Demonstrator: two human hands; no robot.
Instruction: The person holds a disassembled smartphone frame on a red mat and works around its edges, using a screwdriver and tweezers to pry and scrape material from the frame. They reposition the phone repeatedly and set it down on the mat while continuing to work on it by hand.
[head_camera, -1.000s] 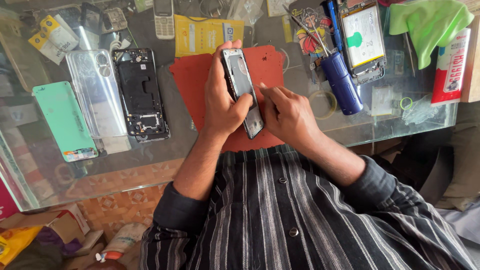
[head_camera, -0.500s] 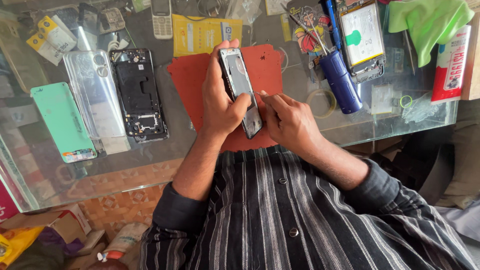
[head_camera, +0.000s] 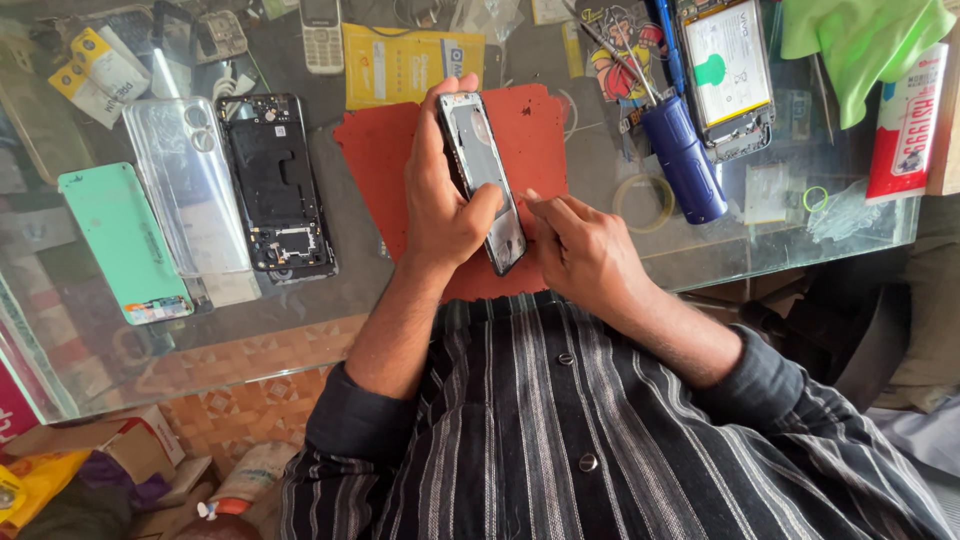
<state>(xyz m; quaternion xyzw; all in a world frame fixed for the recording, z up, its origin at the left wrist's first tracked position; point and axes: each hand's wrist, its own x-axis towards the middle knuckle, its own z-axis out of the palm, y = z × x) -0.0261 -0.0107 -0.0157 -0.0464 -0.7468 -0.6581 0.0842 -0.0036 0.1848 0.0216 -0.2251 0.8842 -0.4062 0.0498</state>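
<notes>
My left hand grips a dark opened phone body, held tilted above a red work mat on the glass table. The thumb lies across the phone's face. My right hand sits right beside the phone's lower right edge, fingers curled, its fingertip pressed against that edge. Whether it pinches a small tool I cannot tell.
Left of the mat lie a black phone frame, a clear case and a green back cover. A blue cup of tools, a phone with exposed battery, a green cloth and a tape ring lie right. The glass edge runs near.
The phone and both hands have stayed nearly in place; the right hand's fingers have shifted slightly along the phone's lower edge.
</notes>
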